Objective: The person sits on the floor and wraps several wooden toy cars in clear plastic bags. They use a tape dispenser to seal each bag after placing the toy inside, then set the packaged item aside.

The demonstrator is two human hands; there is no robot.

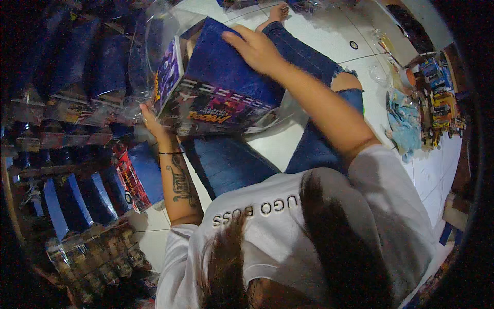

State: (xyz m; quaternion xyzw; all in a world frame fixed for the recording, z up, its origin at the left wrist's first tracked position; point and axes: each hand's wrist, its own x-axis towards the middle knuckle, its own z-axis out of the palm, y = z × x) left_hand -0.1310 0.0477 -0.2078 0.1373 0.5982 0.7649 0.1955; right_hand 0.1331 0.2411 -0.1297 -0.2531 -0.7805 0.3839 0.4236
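Observation:
A large blue box-shaped body (234, 62) with colourful printed sides, like that of a toy truck, is tilted above my lap. Clear plastic bag film (158, 18) surrounds part of it. My right hand (256, 49) lies over its blue top, fingertips near the upper edge, steadying it. At its lower left corner my left hand (151, 122) has its fingers bent at the plastic, close against the printed side. Some of the left fingers are hard to make out.
Rows of blue box bodies (77, 198) and a red printed panel (131, 177) stand at left, with plastic-wrapped brown pieces (100, 255) nearer. A small wheel (353, 45) lies on the tiled floor. At right are a light blue cloth (402, 123) and several toy trucks (443, 110).

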